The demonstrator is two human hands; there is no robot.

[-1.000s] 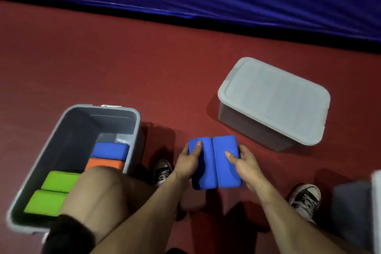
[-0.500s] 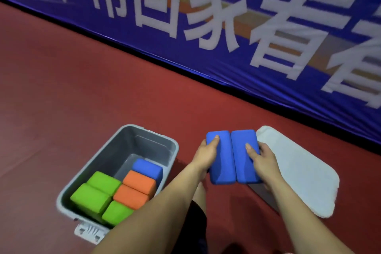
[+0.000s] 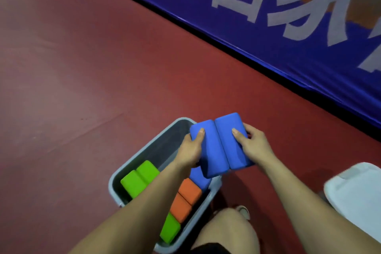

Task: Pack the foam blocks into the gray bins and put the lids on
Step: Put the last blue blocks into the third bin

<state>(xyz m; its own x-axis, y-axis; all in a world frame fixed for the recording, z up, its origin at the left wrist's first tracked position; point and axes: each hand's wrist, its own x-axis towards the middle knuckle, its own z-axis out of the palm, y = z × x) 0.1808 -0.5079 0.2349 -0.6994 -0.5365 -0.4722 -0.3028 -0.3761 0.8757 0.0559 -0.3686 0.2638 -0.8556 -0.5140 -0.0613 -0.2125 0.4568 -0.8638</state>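
Two blue foam blocks (image 3: 221, 144) are pressed side by side and held in the air above the far right part of the open gray bin (image 3: 144, 150). My left hand (image 3: 190, 148) grips the left block, thumb on top. My right hand (image 3: 254, 143) grips the right block the same way. Inside the bin lie green blocks (image 3: 140, 178), orange blocks (image 3: 185, 200) and one blue block (image 3: 199, 178), partly hidden by my left forearm.
A second gray bin with its lid on (image 3: 358, 194) sits at the right edge. My knee (image 3: 228, 231) and a shoe (image 3: 243, 210) are just right of the open bin. A blue banner (image 3: 288, 27) runs along the far side of the red floor (image 3: 82, 68).
Both hands carried the pair of blue blocks leftward from beside the lidded bin to above the open bin. The view swung left with them.
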